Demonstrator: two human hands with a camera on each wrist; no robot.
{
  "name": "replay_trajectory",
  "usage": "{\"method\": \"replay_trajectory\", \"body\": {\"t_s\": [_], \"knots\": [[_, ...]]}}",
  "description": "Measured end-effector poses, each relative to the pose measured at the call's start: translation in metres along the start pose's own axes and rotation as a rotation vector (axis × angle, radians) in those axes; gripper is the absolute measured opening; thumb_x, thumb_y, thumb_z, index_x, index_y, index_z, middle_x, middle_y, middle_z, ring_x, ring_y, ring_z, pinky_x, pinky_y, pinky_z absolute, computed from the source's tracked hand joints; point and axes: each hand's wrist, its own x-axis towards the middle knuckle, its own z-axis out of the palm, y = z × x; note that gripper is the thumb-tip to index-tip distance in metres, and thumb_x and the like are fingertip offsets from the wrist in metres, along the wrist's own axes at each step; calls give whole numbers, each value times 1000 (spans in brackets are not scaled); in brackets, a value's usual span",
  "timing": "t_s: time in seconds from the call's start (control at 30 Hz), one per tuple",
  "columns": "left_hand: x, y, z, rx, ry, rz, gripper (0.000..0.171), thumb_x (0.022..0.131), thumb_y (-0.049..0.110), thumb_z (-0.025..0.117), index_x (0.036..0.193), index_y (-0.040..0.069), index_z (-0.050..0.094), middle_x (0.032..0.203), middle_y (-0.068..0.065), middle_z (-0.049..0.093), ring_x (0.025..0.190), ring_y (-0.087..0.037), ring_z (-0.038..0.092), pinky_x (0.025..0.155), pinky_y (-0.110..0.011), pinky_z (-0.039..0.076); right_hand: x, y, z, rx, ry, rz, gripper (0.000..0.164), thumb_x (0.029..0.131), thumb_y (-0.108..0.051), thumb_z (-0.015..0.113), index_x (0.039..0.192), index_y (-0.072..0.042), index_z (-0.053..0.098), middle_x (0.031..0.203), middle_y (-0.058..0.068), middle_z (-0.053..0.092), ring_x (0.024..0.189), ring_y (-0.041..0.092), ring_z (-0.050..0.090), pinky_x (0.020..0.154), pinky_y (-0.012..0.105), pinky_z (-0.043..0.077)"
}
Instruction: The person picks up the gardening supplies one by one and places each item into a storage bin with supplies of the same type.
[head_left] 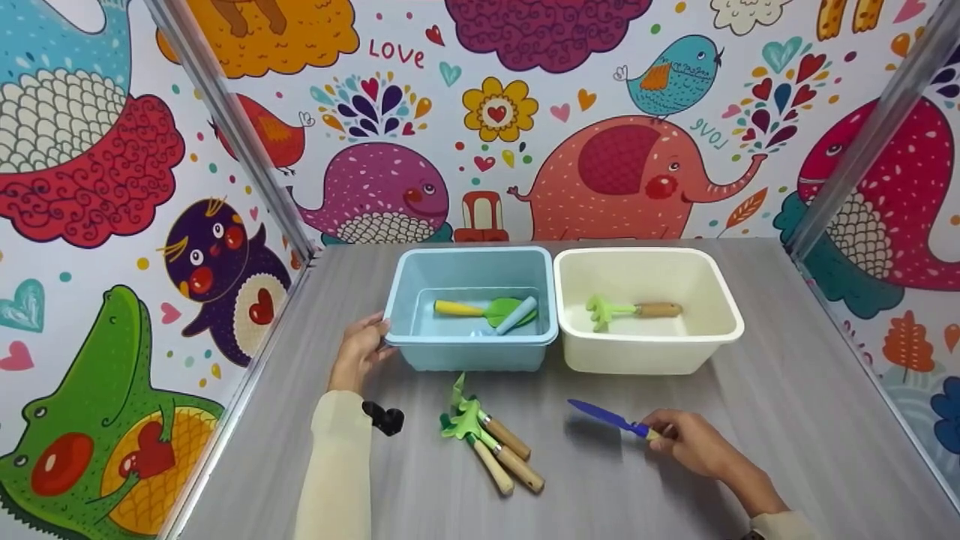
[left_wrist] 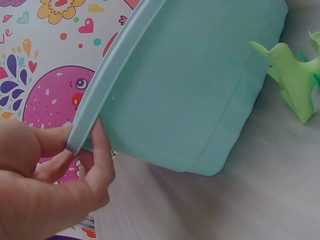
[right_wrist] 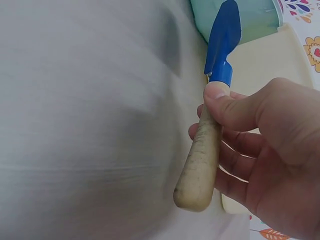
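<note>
My right hand [head_left: 694, 442] grips a hand trowel [right_wrist: 200, 145] by its wooden handle, thumb on top near the collar. Its blue blade [head_left: 600, 412] points left, above the table in front of the cream bin [head_left: 645, 356]. At the left, my left hand [head_left: 361, 346] pinches the rim of the light blue bin [left_wrist: 185, 85] at its front left corner, thumb on one side and fingers on the other. Inside the blue bin lie a green trowel with a yellow handle [head_left: 457, 308] and a light blue-handled tool [head_left: 517, 315]. A green hand rake [head_left: 619, 309] with a wooden handle lies in the cream bin.
Several green garden tools [head_left: 487, 442] with wooden handles lie in a pile on the grey table [head_left: 585, 495] before the blue bin. Both bins stand side by side near the patterned back wall [head_left: 495, 187]. Metal posts [head_left: 240, 127] frame the sides.
</note>
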Motion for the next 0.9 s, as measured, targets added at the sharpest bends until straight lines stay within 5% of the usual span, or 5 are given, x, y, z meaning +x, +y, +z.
{"method": "replay_trajectory", "body": {"t_s": [0.9], "knots": [[-1,0,2,30,28,-7,49,108,12,40,156,4,32,156,-21,41,142,-33,45,114,-42,45,25,-30,-2,-27,125,-63,20,89,-7,71,109,-8,71,97,4,67,87,13,60,70,24,50]]}}
